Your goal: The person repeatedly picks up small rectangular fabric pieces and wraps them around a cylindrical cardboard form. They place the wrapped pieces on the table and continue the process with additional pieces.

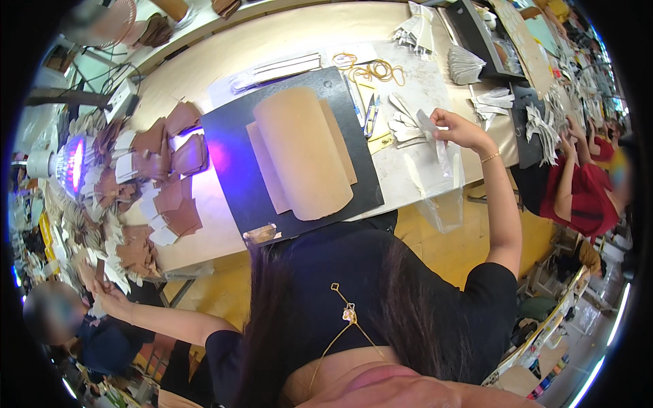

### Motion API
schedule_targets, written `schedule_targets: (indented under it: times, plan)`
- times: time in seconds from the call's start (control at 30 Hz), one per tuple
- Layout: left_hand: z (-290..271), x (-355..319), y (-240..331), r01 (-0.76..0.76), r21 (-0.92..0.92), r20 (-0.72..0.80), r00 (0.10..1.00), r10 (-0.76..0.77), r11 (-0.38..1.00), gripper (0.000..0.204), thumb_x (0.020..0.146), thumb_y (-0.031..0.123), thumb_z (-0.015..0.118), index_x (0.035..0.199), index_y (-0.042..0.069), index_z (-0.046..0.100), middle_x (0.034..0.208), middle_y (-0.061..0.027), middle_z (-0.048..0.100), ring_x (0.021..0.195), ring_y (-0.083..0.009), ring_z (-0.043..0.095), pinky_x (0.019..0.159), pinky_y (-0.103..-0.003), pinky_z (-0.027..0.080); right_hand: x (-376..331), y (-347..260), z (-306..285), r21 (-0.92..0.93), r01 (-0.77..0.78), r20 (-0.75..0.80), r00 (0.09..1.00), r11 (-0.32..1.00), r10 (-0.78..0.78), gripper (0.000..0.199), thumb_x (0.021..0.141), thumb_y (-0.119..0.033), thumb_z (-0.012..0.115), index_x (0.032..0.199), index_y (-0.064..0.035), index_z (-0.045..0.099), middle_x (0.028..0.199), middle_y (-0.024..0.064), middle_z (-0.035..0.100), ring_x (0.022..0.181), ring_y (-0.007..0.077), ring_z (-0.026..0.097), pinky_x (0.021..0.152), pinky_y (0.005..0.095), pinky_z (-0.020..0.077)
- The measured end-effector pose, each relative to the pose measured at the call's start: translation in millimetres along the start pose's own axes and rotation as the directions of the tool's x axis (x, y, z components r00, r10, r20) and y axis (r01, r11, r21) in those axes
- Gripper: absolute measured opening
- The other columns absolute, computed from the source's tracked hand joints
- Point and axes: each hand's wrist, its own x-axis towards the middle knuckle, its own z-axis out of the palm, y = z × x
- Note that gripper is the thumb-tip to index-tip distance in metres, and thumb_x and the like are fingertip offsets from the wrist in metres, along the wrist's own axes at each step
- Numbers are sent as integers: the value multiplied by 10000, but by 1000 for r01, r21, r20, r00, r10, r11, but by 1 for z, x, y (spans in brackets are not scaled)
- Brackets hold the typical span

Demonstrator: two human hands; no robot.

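Note:
My right hand [457,130] is raised over the right part of the table, fingers pinched at a thin translucent whitish strip [426,122]. Beside it lies a fanned bundle of pale cut pieces [404,126]. My left hand [112,300] reaches far out to the left, past the table edge, with its fingers closed. What it holds is too small and blurred to name; a brown strip [100,270] shows just above it. Between my arms, a curved tan sheet [299,149] rests over flatter tan pieces [341,139] on a black board [231,170].
Stacks of brown and white cut pieces [180,204] cover the table's left side, near a glowing purple lamp [73,166]. A cutter knife [371,114] and yellow cord [381,71] lie behind the board. Co-workers sit at the left and at the right, one in a red top [585,197].

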Motion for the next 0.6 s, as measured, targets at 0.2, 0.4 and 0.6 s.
schedule_targets:
  times: [0.2,0.4,0.6]
  plan:
    - [137,-152,129,54,-328,295,954,48,943,411,971,284,435,1150,-71,537,950,-118,590,753,-174,509,729,-289,433,10,-8,18,105,256,-338,918,961,-208,136,963,-199,496,989,-69,466,857,31,611,765,74,547,663,229,455]
    - [298,-310,148,272,-263,710,704,-5,926,267,876,112,561,1099,-33,548,898,-121,592,567,-142,561,511,-245,479,16,-42,60,329,498,-360,852,803,-381,163,982,-209,454,1057,-66,437,860,78,605,813,145,595,776,278,476]
    - [375,-360,117,539,95,870,364,-333,837,278,863,52,612,1113,-53,553,873,-113,628,709,-152,626,608,-248,506,-5,-65,82,346,596,-472,778,725,-415,163,966,-177,491,1050,-39,471,863,86,604,774,150,583,762,281,478]
